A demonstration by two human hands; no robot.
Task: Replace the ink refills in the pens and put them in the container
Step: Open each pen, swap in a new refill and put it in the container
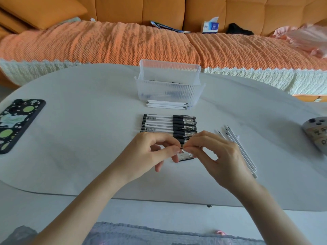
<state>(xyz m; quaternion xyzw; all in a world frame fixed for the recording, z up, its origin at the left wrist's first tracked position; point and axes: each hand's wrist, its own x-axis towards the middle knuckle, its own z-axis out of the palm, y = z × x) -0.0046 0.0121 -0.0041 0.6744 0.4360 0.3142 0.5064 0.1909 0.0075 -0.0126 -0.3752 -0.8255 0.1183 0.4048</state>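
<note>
A row of several black-capped pens point(169, 125) lies on the white table point(79, 138). Just in front of it my left hand point(150, 152) and my right hand point(219, 156) meet, both pinching a small pen part point(182, 148) between thumb and fingertips. A black pen cap with a silver clip point(185, 156) shows below the fingers; I cannot tell which hand holds it. A clear ribbed plastic container point(169, 80) stands further back with a few pens inside. White ink refills point(168, 104) are stacked against its front wall. More refills point(238, 149) lie to the right of my right hand.
A phone in a black case with green dots point(16, 124) lies at the table's left edge. A grey device point(316, 133) sits at the right edge. Behind the table runs an orange sofa with a tissue box point(210, 26) on it.
</note>
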